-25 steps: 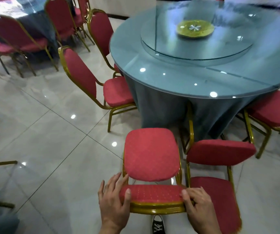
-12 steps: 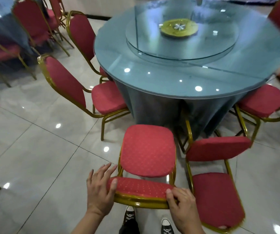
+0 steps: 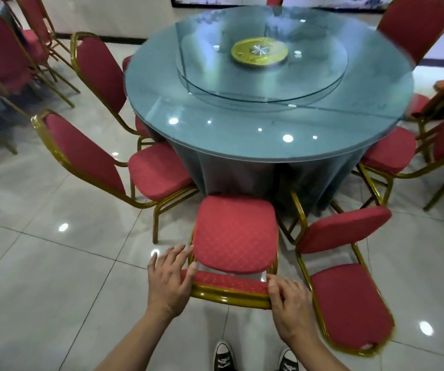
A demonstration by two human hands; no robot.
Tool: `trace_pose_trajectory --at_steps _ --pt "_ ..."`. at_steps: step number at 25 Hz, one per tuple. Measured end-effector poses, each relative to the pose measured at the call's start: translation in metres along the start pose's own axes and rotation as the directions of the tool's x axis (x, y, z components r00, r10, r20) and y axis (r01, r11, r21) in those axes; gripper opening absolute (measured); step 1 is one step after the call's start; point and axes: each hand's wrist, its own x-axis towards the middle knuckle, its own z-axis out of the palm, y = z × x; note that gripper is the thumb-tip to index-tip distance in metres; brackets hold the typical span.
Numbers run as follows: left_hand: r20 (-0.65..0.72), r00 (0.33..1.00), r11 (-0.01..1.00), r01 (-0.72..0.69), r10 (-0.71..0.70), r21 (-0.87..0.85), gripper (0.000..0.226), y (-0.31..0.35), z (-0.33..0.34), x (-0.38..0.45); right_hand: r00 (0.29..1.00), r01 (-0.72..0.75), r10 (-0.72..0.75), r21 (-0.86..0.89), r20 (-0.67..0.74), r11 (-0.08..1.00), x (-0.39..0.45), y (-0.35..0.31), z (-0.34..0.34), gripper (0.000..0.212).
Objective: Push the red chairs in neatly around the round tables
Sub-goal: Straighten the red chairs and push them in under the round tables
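A red chair (image 3: 234, 234) with a gold frame stands right in front of me, its seat front touching the grey-blue cloth of the round glass-topped table (image 3: 242, 145). My left hand (image 3: 170, 279) grips the left end of its backrest top, fingers spread. On the right end of that backrest my right hand (image 3: 290, 301) is closed. A second red chair (image 3: 349, 303) stands to the right, turned sideways and away from the table.
More red chairs ring the table: one at the left (image 3: 100, 162), one behind it (image 3: 100, 76), others at the right (image 3: 392, 153) and far side (image 3: 413, 25). A glass turntable (image 3: 263, 76) sits on the table. Another table's chairs (image 3: 1, 54) fill the far left. My shoes (image 3: 223, 357) are below.
The chair has slid forward toward the table with both my hands on its backrest. I have stepped closer, and the table looks nearer.
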Motion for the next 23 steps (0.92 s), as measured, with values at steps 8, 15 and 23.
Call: trace_pose_trajectory --at_steps 8,15,23 --pt "0.059 0.998 0.999 -0.014 0.011 0.041 0.075 -0.011 -0.014 0.061 0.990 -0.030 0.040 0.079 -0.135 0.996 0.030 -0.030 0.024 0.061" --pt "0.058 0.996 0.997 -0.068 0.066 0.041 0.073 -0.009 -0.027 0.116 0.992 -0.051 0.058 0.058 -0.114 0.997 0.084 -0.042 0.026 0.063" --pt "0.066 0.994 0.990 -0.088 0.082 0.106 0.078 -0.027 -0.051 0.167 0.996 -0.061 0.067 0.089 -0.063 0.994 0.122 -0.072 0.043 0.058"
